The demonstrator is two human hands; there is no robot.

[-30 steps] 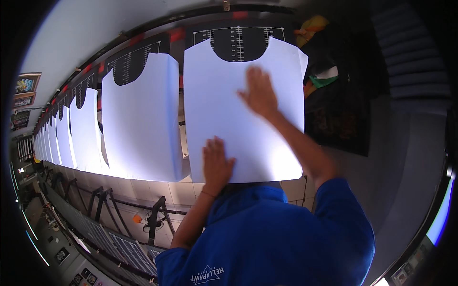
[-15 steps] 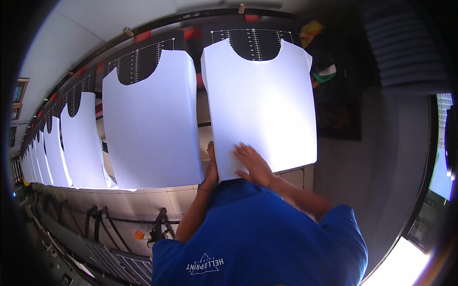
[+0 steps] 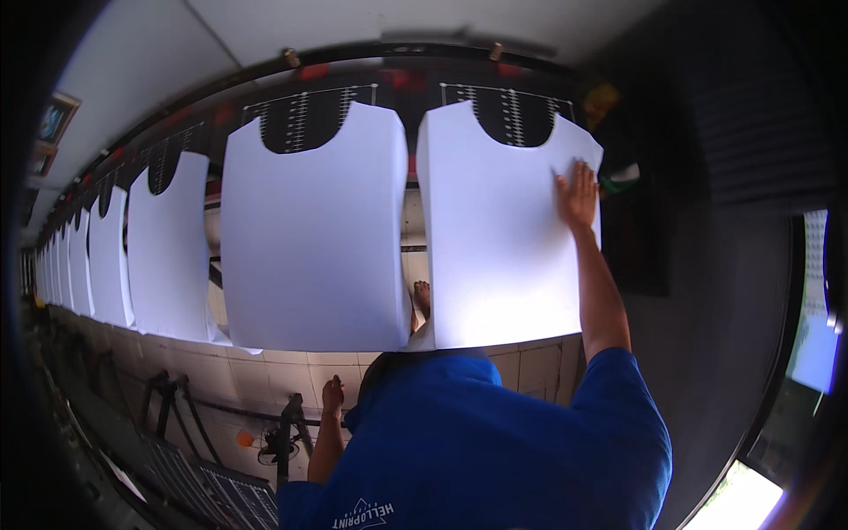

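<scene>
Several white shirt-shaped fabric pieces are lying in a long row on black platens, running from the far left toward the right. Low at the left, the left hand (image 3: 332, 395) is hanging beside the blue shirt (image 3: 495, 442), its fingers loosely released and gripping nothing, above a tiled floor (image 3: 265, 375). Next, the middle fabric piece (image 3: 314, 234) is sitting untouched. Beside it, the right fabric piece (image 3: 503, 238) is lying on its black platen (image 3: 508, 110), and the right hand (image 3: 577, 193) is pressing flat on its upper right corner, fingers spread open, grasping nothing.
</scene>
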